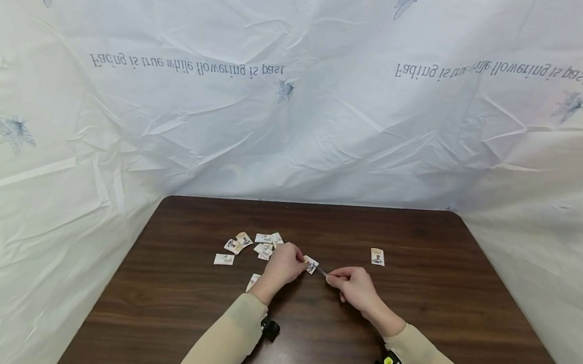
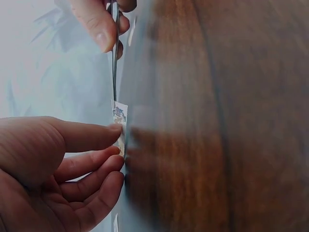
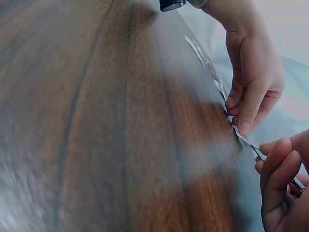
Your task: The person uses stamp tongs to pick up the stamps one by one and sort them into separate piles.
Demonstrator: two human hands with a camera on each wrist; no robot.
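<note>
In the head view my left hand (image 1: 284, 263) pinches a small printed paper slip (image 1: 311, 264) between thumb and fingers, low over the table. The slip is white with a dark and yellowish picture; the fingers cover part of it. My right hand (image 1: 357, 288) grips a pair of thin metal tweezers (image 2: 115, 72), which point left toward the slip. The left wrist view has the tweezer tips meeting the slip's far edge; whether they clamp it I cannot tell. Left of my left hand lie several similar paper slips (image 1: 223, 259), some overlapping.
A single printed slip (image 1: 377, 257) lies apart on the right of the dark wooden table (image 1: 419, 236). Another slip (image 1: 253, 281) lies partly behind my left wrist. White printed sheeting (image 1: 324, 150) hangs around the table's back and sides.
</note>
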